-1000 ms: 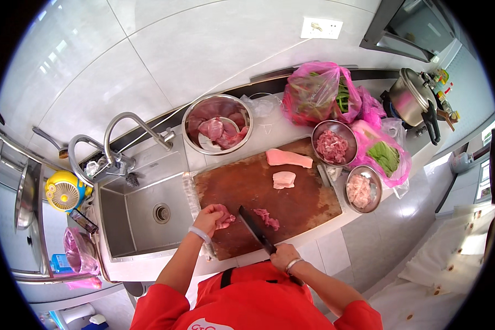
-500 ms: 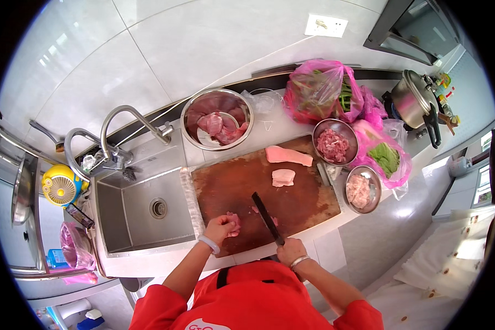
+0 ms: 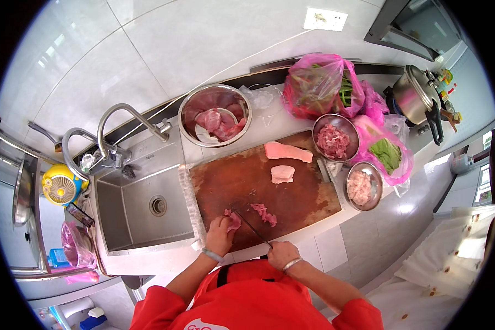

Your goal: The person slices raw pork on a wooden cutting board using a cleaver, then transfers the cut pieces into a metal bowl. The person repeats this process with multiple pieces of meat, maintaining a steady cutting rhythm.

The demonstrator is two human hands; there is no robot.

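Note:
My left hand (image 3: pixel 219 235) is closed on a piece of raw red meat (image 3: pixel 234 221) near the front left of the brown cutting board (image 3: pixel 220 184). My right hand (image 3: pixel 284 254) grips the handle of a knife (image 3: pixel 253 229). Its blade stands edge down against the right side of that meat, close to my left fingers. Just right of the blade lies a small row of cut meat pieces (image 3: pixel 265 214). Farther back on the board are a long pale strip of pork fat (image 3: pixel 289 152) and a smaller pale chunk (image 3: pixel 282 174).
A steel sink (image 3: pixel 143 220) with a curved faucet (image 3: pixel 127 110) adjoins the board's left. Behind stands a large bowl of meat (image 3: pixel 214 142). To the right are a bowl of red meat (image 3: pixel 352 135), a bowl of pale meat (image 3: pixel 377 192), pink vegetable bags (image 3: pixel 324 88) and a pot (image 3: pixel 415 99).
The knife has swung left, from the middle of the board to the meat at my left hand. Cut pieces partly covered by the blade before now show to its right.

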